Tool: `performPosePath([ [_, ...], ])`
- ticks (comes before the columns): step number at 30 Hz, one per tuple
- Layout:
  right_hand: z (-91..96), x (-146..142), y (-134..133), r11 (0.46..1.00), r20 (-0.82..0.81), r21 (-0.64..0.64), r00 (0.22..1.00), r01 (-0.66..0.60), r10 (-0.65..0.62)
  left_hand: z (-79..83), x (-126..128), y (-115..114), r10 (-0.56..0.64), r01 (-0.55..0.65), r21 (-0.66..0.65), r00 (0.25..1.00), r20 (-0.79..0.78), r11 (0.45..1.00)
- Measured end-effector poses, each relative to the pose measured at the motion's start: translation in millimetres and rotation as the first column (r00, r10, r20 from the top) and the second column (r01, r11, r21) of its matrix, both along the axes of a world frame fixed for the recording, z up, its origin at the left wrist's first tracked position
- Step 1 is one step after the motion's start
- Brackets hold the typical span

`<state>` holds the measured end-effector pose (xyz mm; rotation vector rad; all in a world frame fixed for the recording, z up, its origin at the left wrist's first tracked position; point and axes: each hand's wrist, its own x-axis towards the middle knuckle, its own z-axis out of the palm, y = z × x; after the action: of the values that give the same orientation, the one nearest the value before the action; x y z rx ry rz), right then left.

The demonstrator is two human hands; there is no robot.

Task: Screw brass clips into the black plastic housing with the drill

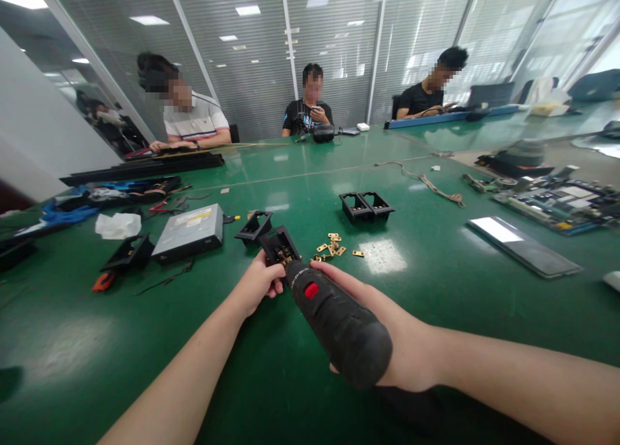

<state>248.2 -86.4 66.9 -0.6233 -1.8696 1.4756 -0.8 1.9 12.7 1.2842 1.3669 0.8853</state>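
Note:
My right hand (397,329) is wrapped round a black cordless drill (339,325) with a red switch on top. The drill's nose points away from me, at a black plastic frame (281,239) with brass parts inside. That frame is tilted up, gripped by my left hand (261,282) at its near side. The drill's tip is hidden behind its body, so I cannot tell whether it touches. Right beside the drill's nose lie several small brass plates (334,246). Another black frame (254,227) rests just behind the held one.
Two joined black frames (367,206) stand farther back. To the left are a silver disc drive (190,233), another black frame (128,254) and white tissue (117,225). A dark flat panel (523,246) and circuit boards (562,196) lie right. Three people sit across the green table (300,164).

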Motion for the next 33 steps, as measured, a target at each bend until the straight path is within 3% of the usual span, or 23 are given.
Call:
performPosePath([
  [33, 2.4, 1.9, 2.0, 1.000, 0.025, -0.002, 1.000, -0.003, 0.003, 0.3, 0.8, 0.2, 0.011, -0.011, -0.026, 1.000, 0.003, 1.000],
])
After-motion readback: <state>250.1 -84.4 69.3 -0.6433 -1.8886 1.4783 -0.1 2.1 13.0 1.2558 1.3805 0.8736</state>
